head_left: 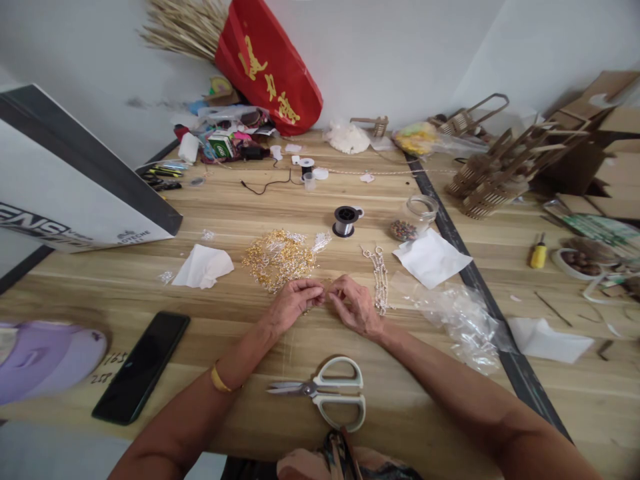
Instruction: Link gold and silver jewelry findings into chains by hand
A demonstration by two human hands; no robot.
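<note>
My left hand point(295, 303) and my right hand point(354, 305) meet over the middle of the wooden table, fingertips pinched and almost touching. Whatever lies between the fingers is too small to make out. Just beyond my left hand spreads a pile of gold and silver beads or chain pieces point(277, 260). Beside my right hand lie several beaded strands point(381, 280). White-handled scissors point(320, 387) rest nearer to me, blades pointing left. A spool of thin wire or thread point(346, 221) stands behind the hands.
A black phone point(143, 367) and a purple object point(50, 360) lie left, near a large box point(85, 180). On the right are a glass jar point(413, 217) with beads, white paper point(433, 257), clear plastic bags point(470, 327) and small woven baskets point(493, 180). A red bag point(270, 67) leans at the back.
</note>
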